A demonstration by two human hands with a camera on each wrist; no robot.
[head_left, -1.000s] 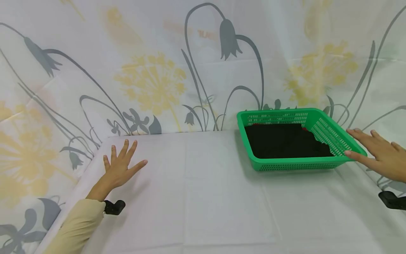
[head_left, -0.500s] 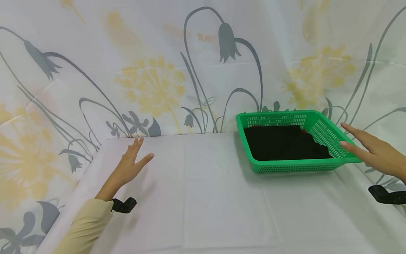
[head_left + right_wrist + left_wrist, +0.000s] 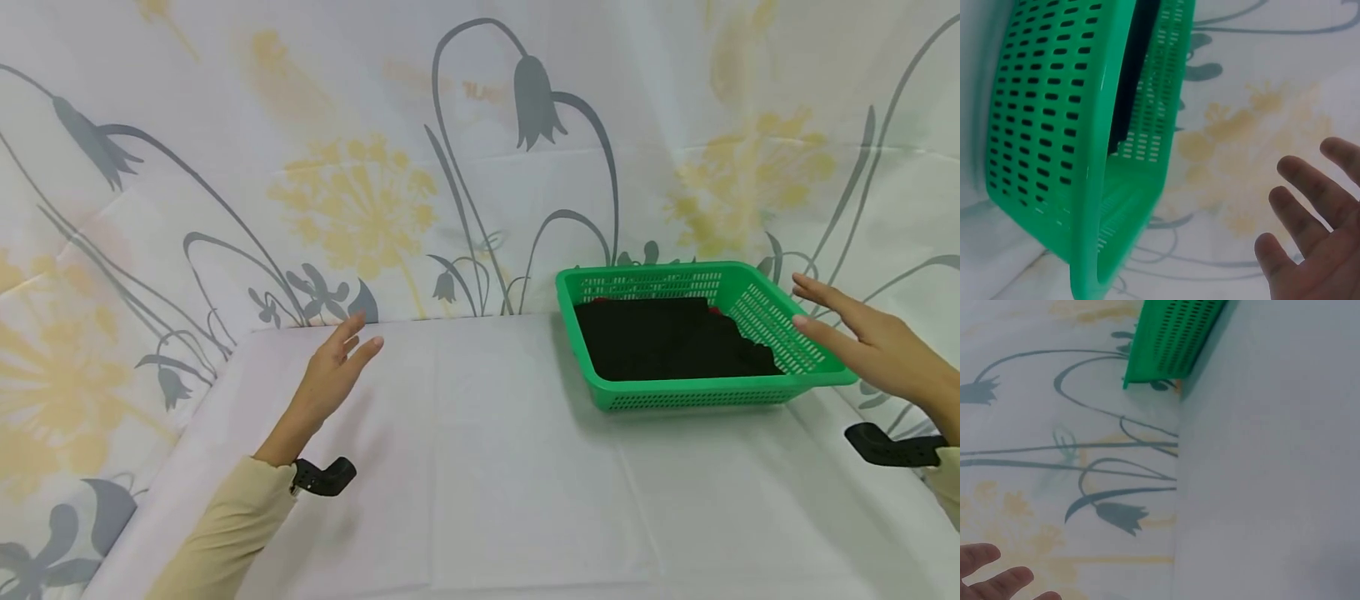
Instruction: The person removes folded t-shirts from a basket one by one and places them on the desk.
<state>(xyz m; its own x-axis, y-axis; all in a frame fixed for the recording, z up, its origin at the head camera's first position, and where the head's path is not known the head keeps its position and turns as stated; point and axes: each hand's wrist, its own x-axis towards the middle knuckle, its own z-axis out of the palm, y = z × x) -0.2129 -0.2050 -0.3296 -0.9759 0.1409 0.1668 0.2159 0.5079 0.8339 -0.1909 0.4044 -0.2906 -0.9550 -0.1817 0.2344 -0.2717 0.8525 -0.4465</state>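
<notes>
A green plastic basket (image 3: 690, 387) stands at the back right of the white-covered table, with folded black cloth (image 3: 667, 337) in it. Bits of red show behind the cloth. My right hand (image 3: 877, 337) is beside the basket's right end, its fingers extended and holding nothing; in the right wrist view those fingers are spread next to the basket's rim (image 3: 1088, 162). Over the left part of the table is my left hand (image 3: 330, 375), fingers loosely extended and nothing in them. Only a few left fingertips (image 3: 1007, 578) enter the left wrist view's lower corner.
The table (image 3: 525, 492) has a white cloth with fold creases. Behind it and at both sides hangs a floral-print curtain (image 3: 337, 100), meeting the table's back edge. A black strap with a camera (image 3: 322, 477) sits on each wrist.
My left hand has moved to the right and turned, its spread fingers coming closer together. The right hand has shifted left and slightly up along the basket's end. The basket stays put.
</notes>
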